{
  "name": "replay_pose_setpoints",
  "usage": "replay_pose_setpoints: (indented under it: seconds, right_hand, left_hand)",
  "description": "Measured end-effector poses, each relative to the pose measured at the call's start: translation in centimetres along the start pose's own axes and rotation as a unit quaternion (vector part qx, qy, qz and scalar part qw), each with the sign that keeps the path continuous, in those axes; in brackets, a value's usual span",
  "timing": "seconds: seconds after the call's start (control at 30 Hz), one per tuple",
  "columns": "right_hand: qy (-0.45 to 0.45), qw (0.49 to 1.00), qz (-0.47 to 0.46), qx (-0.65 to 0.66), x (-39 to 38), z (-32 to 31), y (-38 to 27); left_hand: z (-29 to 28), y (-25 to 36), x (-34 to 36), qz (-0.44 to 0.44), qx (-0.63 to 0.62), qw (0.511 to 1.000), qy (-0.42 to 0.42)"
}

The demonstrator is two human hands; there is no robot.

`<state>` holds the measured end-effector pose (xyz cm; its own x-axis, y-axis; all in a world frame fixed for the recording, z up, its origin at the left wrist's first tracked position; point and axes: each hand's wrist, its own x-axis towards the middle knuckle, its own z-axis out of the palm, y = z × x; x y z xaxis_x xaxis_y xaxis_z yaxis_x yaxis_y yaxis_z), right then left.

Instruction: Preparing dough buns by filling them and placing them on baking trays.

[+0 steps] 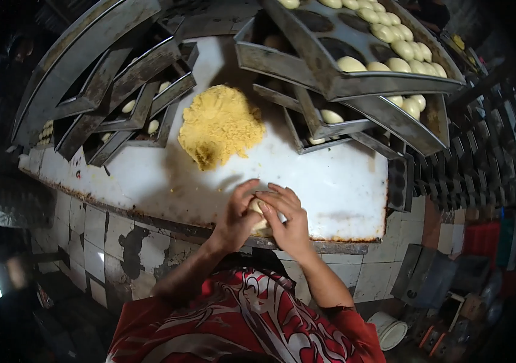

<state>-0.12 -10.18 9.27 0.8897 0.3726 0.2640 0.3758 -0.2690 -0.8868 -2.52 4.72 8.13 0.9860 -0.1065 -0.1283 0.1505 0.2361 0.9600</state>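
Note:
At the near edge of the white work table (149, 181), my left hand (234, 219) and my right hand (290, 222) are cupped together around a piece of pale dough (258, 209). Fingers of both hands curl over it, so much of the dough is hidden. Beyond my hands lies a heap of crumbly yellow filling (218, 124), with a darker hollow at its near side.
Stacked metal trays (131, 78) crowd the table's left, a few pale dough pieces inside. More stacked trays (385, 85) rise at the right; the top one holds several smooth dough balls (415, 51). A white bucket (389, 331) stands on the floor at the lower right.

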Motion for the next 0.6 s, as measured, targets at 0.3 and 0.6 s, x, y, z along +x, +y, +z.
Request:
replay_pose_setpoints:
  seconds: [0.3, 0.6]
  right_hand:
    - [0.113, 0.978, 0.126, -0.126, -5.5, -0.7, 6.0]
    - [-0.045, 0.958, -0.168, -0.227, -2.8, 2.3, 7.3]
  left_hand:
    - [0.4, -6.9, 5.0, 0.216, 0.65, 0.726, -0.065]
    - [-9.6, 2.6, -1.6, 0.159, 0.206, 0.952, 0.16]
